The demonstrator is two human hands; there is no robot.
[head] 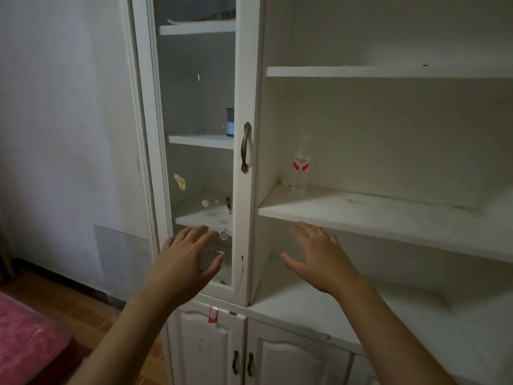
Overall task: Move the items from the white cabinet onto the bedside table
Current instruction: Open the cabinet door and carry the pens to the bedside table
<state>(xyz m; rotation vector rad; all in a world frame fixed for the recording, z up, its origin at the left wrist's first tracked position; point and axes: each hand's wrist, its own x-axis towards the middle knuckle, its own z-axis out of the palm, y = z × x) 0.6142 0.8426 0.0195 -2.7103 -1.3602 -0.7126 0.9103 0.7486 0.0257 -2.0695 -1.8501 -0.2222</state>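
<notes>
Before cabinet (249, 79): hands (188, 259) outstretched, spread

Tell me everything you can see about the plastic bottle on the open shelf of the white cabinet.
The plastic bottle is clear and slim, with a red and white label round its middle. It stands upright on the open middle shelf, near the shelf's back left corner, close to the cabinet's inner side wall. Its top fades into the pale back wall, so the cap is hard to make out, and whether it holds liquid cannot be told. Nothing touches it but the shelf; both hands are lower down, apart from it.
</notes>
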